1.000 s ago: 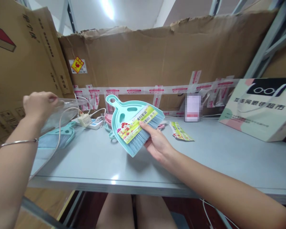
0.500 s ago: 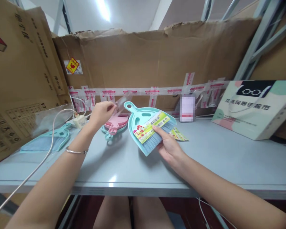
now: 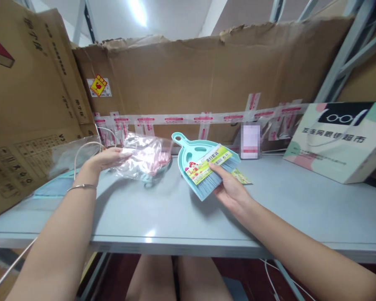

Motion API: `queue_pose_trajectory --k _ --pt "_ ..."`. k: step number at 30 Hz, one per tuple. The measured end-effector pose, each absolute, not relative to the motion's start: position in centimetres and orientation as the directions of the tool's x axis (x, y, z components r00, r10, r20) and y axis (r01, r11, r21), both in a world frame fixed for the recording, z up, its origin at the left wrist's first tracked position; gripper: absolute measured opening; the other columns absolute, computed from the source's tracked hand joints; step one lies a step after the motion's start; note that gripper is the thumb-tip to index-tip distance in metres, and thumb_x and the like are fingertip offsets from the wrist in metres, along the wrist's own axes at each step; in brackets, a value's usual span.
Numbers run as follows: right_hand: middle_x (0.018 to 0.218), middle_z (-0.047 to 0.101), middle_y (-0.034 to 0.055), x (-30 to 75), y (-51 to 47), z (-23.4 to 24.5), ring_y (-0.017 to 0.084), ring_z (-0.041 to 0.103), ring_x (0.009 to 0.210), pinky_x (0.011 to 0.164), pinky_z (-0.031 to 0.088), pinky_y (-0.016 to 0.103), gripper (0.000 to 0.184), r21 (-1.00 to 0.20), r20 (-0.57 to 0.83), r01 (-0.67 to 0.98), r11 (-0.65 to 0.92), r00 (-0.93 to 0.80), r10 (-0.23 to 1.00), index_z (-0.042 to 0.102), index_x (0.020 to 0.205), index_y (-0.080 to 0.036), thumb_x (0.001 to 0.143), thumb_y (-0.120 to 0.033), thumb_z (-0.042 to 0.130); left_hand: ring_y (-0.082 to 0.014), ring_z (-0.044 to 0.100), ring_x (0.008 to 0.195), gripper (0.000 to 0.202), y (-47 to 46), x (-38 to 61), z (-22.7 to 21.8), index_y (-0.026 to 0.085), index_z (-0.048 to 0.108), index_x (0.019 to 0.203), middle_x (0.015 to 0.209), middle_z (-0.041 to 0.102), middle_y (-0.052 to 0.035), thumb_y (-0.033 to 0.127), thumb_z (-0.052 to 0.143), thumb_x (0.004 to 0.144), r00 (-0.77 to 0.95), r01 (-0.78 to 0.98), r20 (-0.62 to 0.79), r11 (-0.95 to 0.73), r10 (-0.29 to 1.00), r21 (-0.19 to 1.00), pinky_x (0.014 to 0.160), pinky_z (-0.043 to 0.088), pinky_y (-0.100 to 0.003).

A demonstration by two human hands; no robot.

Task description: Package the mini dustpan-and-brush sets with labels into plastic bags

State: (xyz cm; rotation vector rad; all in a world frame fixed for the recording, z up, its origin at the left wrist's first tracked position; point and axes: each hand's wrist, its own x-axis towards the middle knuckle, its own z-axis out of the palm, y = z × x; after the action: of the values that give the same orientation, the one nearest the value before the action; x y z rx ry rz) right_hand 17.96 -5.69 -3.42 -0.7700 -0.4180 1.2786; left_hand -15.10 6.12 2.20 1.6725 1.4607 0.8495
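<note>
My right hand [image 3: 230, 190] grips a teal mini dustpan-and-brush set [image 3: 203, 165] by its bristle end, tilted above the grey table [image 3: 285, 209]; a yellow-green label runs across it. My left hand [image 3: 108, 159] pinches a clear plastic bag [image 3: 144, 156] that hangs open in front of a small stack of pink and teal dustpans [image 3: 155, 173]. A thin bangle [image 3: 81, 187] circles my left wrist.
Cardboard sheets taped with red-and-white strips wall the back and left. A white box with a glasses logo [image 3: 338, 138] stands at the right. Another teal dustpan set [image 3: 54, 186], a white cable [image 3: 84, 148] and a loose label [image 3: 242, 177] lie on the table.
My left hand has drawn back to the left, and the clear bag now spreads wide over the pink dustpan stack. My right hand stays holding the teal set.
</note>
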Motion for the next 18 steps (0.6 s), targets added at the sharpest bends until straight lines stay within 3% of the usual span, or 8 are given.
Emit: queue_pose_trajectory --k 7,9,12,14,15,17,18 --pt "0.095 0.071 0.0045 18.0 -5.9 -3.6 0.019 0.066 0.087 0.074 0.058 0.032 0.035 -0.712 -0.144 -0.696 0.091 0.271 0.952 0.064 0.101 -0.019 0.067 -0.011 0.07 -0.0185 0.06 0.061 0.031 6.9 -15.1 1.3 0.019 0.072 0.076 0.074 0.069 -0.007 0.033 0.076 0.048 0.09 0.543 -0.043 -0.013 0.995 0.839 0.056 0.047 -0.029" --pt "0.095 0.071 0.0045 18.0 -5.9 -3.7 0.02 0.066 0.086 0.074 0.058 0.033 0.036 -0.715 -0.141 -0.694 0.089 0.268 0.953 0.064 0.102 -0.019 0.067 -0.011 0.07 -0.0219 0.063 0.072 0.032 6.4 -14.9 1.9 0.017 0.071 0.081 0.082 0.069 -0.0097 0.038 0.07 0.057 -0.034 0.583 0.066 -0.034 0.997 0.812 0.065 0.05 -0.032" --pt "0.097 0.071 0.0046 18.0 -5.8 -3.6 0.02 0.066 0.087 0.075 0.058 0.033 0.036 -0.714 -0.138 -0.695 0.091 0.267 0.954 0.064 0.102 -0.019 0.067 -0.01 0.07 -0.0267 0.06 0.097 0.039 4.2 -13.4 3.2 0.015 0.067 0.093 0.102 0.066 -0.0124 0.044 0.059 0.068 -0.189 0.701 0.361 -0.132 0.913 0.701 0.084 0.047 -0.037" --pt "0.099 0.07 0.0049 18.0 -5.8 -3.6 0.02 0.066 0.09 0.075 0.058 0.033 0.036 -0.71 -0.137 -0.697 0.101 0.277 0.951 0.064 0.102 -0.019 0.067 -0.011 0.07 -0.0266 0.054 0.109 0.049 2.0 -11.9 3.8 0.018 0.061 0.111 0.118 0.06 -0.0099 0.048 0.057 0.072 -0.034 0.768 0.521 -0.311 0.853 0.56 0.093 0.042 -0.037" --pt "0.1 0.07 0.0051 18.1 -5.7 -3.6 0.02 0.065 0.091 0.075 0.058 0.033 0.035 -0.707 -0.136 -0.699 0.108 0.285 0.949 0.064 0.102 -0.019 0.068 -0.011 0.07 -0.0262 0.051 0.115 0.056 0.9 -11.0 3.8 0.023 0.056 0.12 0.127 0.056 -0.008 0.05 0.058 0.071 0.137 0.767 0.503 -0.413 0.853 0.491 0.095 0.041 -0.036" --pt "0.102 0.07 0.0055 18.2 -5.7 -3.6 0.021 0.065 0.095 0.075 0.057 0.032 0.036 -0.703 -0.132 -0.7 0.122 0.297 0.946 0.064 0.102 -0.019 0.068 -0.012 0.069 -0.0267 0.044 0.124 0.076 -0.7 -9.4 3.3 0.03 0.045 0.132 0.137 0.048 -0.0057 0.05 0.068 0.063 0.49 0.727 0.323 -0.584 0.809 0.361 0.099 0.038 -0.035" --pt "0.103 0.07 0.0055 18.2 -5.6 -3.7 0.021 0.064 0.097 0.076 0.057 0.032 0.036 -0.702 -0.128 -0.701 0.128 0.3 0.945 0.064 0.102 -0.019 0.068 -0.012 0.069 -0.028 0.04 0.127 0.082 -1.0 -8.8 2.8 0.031 0.044 0.133 0.139 0.046 -0.0059 0.05 0.072 0.059 0.579 0.72 0.249 -0.63 0.777 0.291 0.101 0.036 -0.036"
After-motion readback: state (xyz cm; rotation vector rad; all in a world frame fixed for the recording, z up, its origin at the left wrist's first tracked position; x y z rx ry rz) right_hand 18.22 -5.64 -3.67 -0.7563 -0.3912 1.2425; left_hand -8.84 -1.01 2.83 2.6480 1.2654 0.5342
